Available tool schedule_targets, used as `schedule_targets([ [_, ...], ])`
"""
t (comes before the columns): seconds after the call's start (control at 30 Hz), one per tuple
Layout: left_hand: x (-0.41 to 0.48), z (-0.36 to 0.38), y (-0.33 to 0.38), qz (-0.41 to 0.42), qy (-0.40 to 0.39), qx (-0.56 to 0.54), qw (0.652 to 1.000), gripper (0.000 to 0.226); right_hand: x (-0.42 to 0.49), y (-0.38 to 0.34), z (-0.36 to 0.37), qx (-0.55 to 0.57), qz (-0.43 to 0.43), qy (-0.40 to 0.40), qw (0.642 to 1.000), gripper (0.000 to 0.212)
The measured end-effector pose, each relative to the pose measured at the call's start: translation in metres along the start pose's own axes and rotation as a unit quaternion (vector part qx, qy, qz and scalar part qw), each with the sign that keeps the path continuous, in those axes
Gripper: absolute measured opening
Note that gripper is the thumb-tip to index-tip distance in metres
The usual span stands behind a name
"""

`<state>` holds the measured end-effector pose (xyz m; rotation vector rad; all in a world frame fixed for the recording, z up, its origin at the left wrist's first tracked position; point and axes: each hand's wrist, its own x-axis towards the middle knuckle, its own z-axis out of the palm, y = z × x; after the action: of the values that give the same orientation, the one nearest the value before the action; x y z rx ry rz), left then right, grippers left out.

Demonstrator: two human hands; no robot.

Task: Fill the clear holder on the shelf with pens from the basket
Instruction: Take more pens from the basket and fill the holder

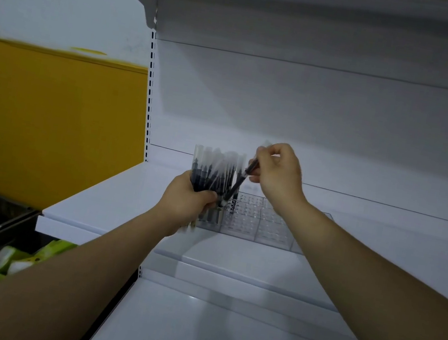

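A clear holder (pixel 255 222) with a grid of small holes lies on the white shelf (pixel 111 198). My left hand (pixel 186 202) grips a bundle of dark pens with clear caps (pixel 211 167), held upright at the holder's left end. My right hand (pixel 278 173) pinches a single dark pen (pixel 240 183) near its top; the pen slants down to the left, its lower tip at the holder's left edge. One or two pens seem to stand in the holder behind it. The basket is out of view.
A second white shelf (pixel 219 332) lies below, nearer me. An upper shelf (pixel 302 11) overhangs above. Left of the shelving stands a yellow panel (pixel 47 122), with a dark bin of green and white packs (pixel 12 259) low down.
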<state>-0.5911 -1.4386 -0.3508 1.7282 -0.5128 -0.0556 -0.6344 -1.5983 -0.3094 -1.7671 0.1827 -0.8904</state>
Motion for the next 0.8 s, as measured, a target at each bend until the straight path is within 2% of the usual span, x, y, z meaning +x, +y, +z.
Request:
schedule_targets([
  [0.07,0.0,-0.003,-0.002,-0.004,-0.002,0.004,1.0,0.014,0.004,0.003,-0.003,-0.029,-0.017,0.016,0.999,0.014],
  [0.3,0.003,-0.005,-0.003,-0.018,-0.032,0.023,0.999,0.004,0.001,0.019,0.009,-0.128,-0.028,-0.024,0.991,0.01],
  [0.47,0.006,-0.007,-0.009,-0.024,-0.034,0.002,0.999,0.012,-0.003,0.024,0.018,-0.194,-0.04,-0.076,0.977,0.012],
  [0.67,0.009,-0.01,-0.014,-0.021,-0.022,-0.009,0.999,0.02,0.005,0.033,0.025,-0.264,-0.029,-0.094,0.959,0.011],
  [0.8,0.008,-0.012,-0.013,-0.014,-0.018,-0.009,1.0,0.02,0.001,0.033,0.025,-0.279,-0.027,-0.066,0.958,0.015],
])
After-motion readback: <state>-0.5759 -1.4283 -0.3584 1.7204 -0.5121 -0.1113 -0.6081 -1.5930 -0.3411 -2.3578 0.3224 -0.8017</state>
